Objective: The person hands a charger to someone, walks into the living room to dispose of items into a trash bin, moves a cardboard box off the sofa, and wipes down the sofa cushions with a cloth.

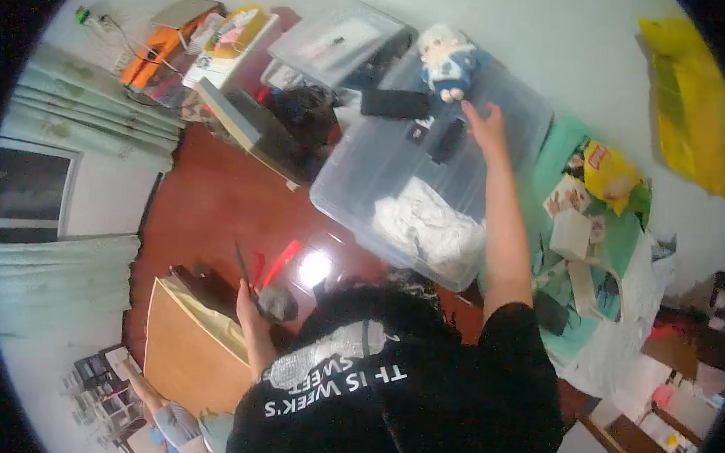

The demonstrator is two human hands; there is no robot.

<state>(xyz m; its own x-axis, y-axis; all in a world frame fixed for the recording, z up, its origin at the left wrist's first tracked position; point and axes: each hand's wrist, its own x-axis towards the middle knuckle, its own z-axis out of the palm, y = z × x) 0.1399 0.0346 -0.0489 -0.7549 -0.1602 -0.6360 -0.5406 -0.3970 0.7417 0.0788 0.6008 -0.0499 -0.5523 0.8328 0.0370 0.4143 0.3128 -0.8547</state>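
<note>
My right hand (486,128) reaches over a large clear plastic storage box (349,172), fingers apart and holding nothing. Just beyond its fingertips, a plush doll (446,65) with pale hair and blue-and-white clothes sits on the lid. Near the doll lie a black oblong case (395,104) and a smaller dark item (447,141). White cloth (428,222) shows at the box's near end. Low on the left, my left hand (250,309) is closed around a slim dark object (242,263) whose kind is unclear. A grey rounded thing (278,303) is beside that hand.
Red strips (283,259) show above the reddish floor (208,194). A tan box (188,344) stands at lower left, near another person's arm (143,386). Another clear bin (339,45) is at the back. Bags, including a yellow snack bag (611,175), crowd the right side.
</note>
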